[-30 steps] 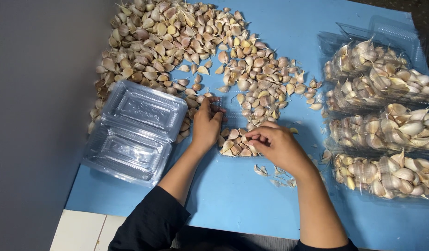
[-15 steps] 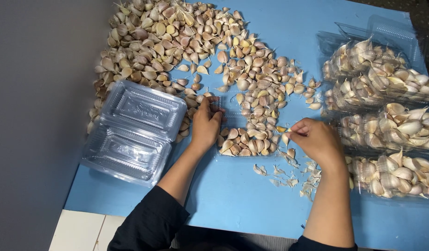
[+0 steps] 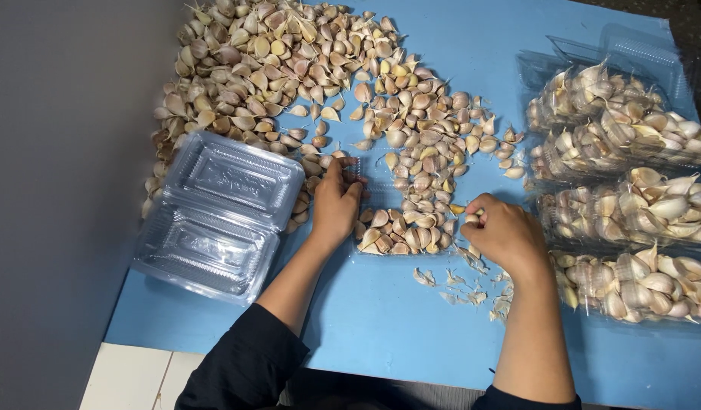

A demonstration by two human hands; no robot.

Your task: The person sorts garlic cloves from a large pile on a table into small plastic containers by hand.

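Note:
A big heap of loose garlic cloves point(image 3: 305, 68) covers the far half of the blue table point(image 3: 381, 319). In front of it lies a shallow clear tray point(image 3: 381, 178) with a row of cloves point(image 3: 402, 234) along its near side. My left hand point(image 3: 337, 203) lies on the tray's left rim, fingers together and thumb over the edge. My right hand point(image 3: 504, 237) is just right of the tray, its fingers curled around a garlic clove point(image 3: 472, 218) at the heap's edge.
Open empty clear clamshell boxes point(image 3: 214, 216) sit at the left, by the table edge. Several clear boxes packed with cloves point(image 3: 631, 205) line the right side. Bits of garlic skin point(image 3: 464, 287) lie scattered below my right hand. A grey floor lies left of the table.
My right hand has left the tray's near right corner and moved right and slightly away from me, to the heap's edge. Garlic skin scraps now show where it was. The left hand has stayed put.

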